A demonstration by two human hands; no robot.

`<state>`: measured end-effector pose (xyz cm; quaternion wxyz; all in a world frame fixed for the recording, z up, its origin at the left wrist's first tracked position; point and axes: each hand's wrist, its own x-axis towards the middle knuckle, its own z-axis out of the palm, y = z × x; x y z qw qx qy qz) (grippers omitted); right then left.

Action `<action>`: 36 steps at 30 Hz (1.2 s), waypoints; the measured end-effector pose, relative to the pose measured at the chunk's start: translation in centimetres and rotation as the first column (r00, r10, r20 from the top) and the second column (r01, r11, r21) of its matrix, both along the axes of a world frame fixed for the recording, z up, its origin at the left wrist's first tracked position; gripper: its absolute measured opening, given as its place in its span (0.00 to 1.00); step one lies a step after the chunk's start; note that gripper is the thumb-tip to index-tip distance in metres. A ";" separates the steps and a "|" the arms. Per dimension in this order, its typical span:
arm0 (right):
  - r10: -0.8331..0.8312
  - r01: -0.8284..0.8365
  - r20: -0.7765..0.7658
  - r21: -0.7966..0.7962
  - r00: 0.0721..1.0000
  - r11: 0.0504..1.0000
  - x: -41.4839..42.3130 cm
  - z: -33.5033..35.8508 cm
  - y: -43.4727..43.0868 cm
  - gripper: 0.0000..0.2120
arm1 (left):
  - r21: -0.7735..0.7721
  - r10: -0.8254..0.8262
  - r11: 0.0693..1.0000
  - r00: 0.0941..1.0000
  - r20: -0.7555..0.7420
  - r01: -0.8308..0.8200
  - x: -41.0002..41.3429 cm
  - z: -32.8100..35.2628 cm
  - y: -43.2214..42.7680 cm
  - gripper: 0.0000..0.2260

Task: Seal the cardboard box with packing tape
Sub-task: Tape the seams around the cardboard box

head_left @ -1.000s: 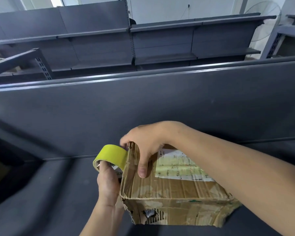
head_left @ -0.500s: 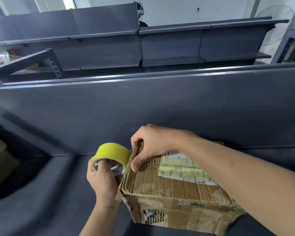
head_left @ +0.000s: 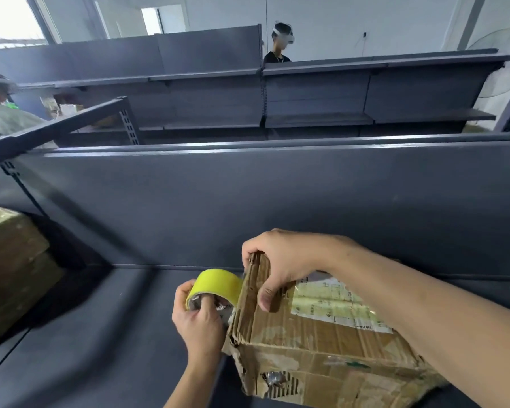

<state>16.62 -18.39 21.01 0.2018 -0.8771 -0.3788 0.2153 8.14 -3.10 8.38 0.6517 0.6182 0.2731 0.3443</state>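
Our left hand [head_left: 199,322] grips the yellow tape roll [head_left: 215,287], fingers hooked through its core, holding it against the left end of the worn cardboard box [head_left: 321,348]. Our right hand [head_left: 280,265] clamps the box's upper left corner, thumb pressed on top. The box sits on the dark shelf [head_left: 100,348] under both hands.
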 end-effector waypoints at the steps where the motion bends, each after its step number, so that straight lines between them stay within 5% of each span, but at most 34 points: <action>1: 0.019 -0.020 -0.025 -0.036 1.000 0.999 0.1 0.3 0.1 0.30 | -0.011 0.000 1.000 1.000 0.000 0.000 0.0 0.1 0.0 0.11; 5: 0.053 -0.066 -0.081 -0.161 0.995 0.985 0.3 0.8 0.4 0.36 | -0.050 0.010 0.999 1.000 0.016 -0.009 -0.2 0.8 0.0 0.09; 15: -0.060 0.059 -0.025 -0.049 0.998 0.997 -0.8 0.1 0.0 0.32 | -0.334 -0.173 0.932 0.983 -0.067 0.142 -1.5 -0.6 -1.4 0.04; 18: -0.085 0.086 0.035 -0.055 0.996 0.995 -1.4 1.0 0.7 0.49 | -0.487 -0.235 0.861 0.963 -0.130 0.144 -2.2 -0.8 -2.1 0.11; 22: -0.028 0.049 0.085 -0.258 0.996 0.965 -3.6 2.4 0.1 0.64 | -0.497 -0.239 0.854 0.964 -0.119 0.150 -2.6 -0.4 -3.1 0.12; 27: -0.003 0.053 0.113 -0.441 0.994 0.896 -6.1 1.7 -1.5 0.70 | -0.430 -0.206 0.895 0.966 -0.157 0.121 -2.2 -0.3 -3.3 0.12; 33: -0.024 0.074 0.193 -0.255 0.981 0.964 -8.4 1.2 -1.6 0.61 | -0.297 -0.150 0.950 0.973 -0.174 0.093 -2.4 -0.3 -3.2 0.13; 36: -0.331 0.287 0.232 0.202 0.915 0.936 -8.2 -0.3 -1.3 0.37 | -0.316 -0.138 0.944 0.984 -0.114 0.096 -2.8 0.5 -3.5 0.12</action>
